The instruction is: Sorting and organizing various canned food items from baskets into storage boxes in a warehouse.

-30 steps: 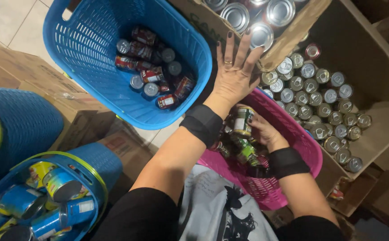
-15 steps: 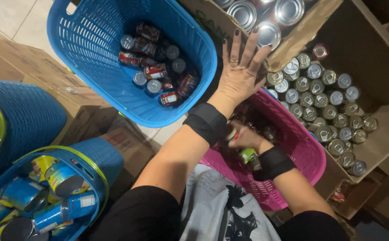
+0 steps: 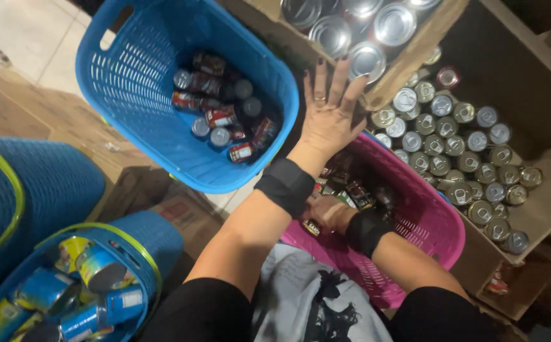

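At the far left, a blue bin (image 3: 107, 266) with a green rim holds blue cans lying on their sides. Next to it, the blue basket (image 3: 130, 82) tilts, so its red cans (image 3: 221, 117) gather at the low corner. The left hand (image 3: 329, 117) is spread wide and holds nothing, hovering between this basket and the pink basket (image 3: 430, 221). The right hand (image 3: 327, 212) reaches down among the dark cans (image 3: 359, 193) inside the pink basket; I cannot tell if it grips 1. At right, a cardboard box (image 3: 541, 209) keeps silver-topped cans upright in rows.

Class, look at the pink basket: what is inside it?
The pink basket holds small cans with dark labels, and the right hand reaches in among them. The left arm covers part, so nobody can count them.
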